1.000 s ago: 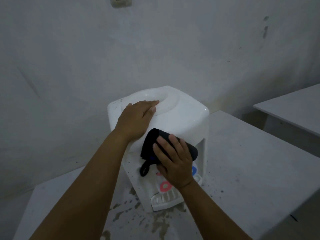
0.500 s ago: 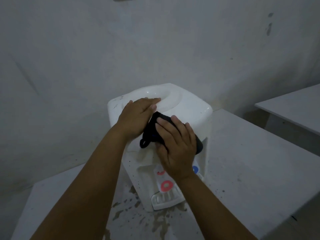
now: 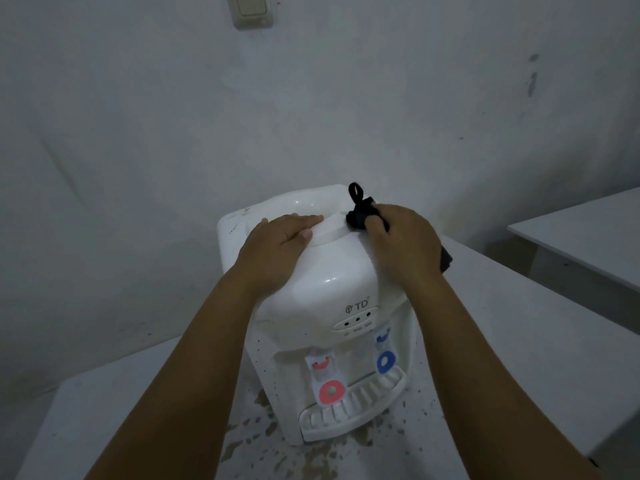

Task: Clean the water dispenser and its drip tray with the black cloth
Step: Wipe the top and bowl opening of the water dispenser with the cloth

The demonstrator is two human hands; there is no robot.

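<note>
Gripping the black cloth (image 3: 358, 216), right hand (image 3: 403, 244) presses it on the water dispenser (image 3: 322, 271) top; cloth looks soft, bunches easily. Left hand (image 3: 277, 247) rests flat, steadying the light-looking, glossy, probably slippery shell. Drip tray (image 3: 349, 407) sits below both hands on the counter (image 3: 519, 341).

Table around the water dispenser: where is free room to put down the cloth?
Bare table lies right of the water dispenser, toward the second table. The near-left corner is bare too. In front of the drip tray the surface is stained.
</note>
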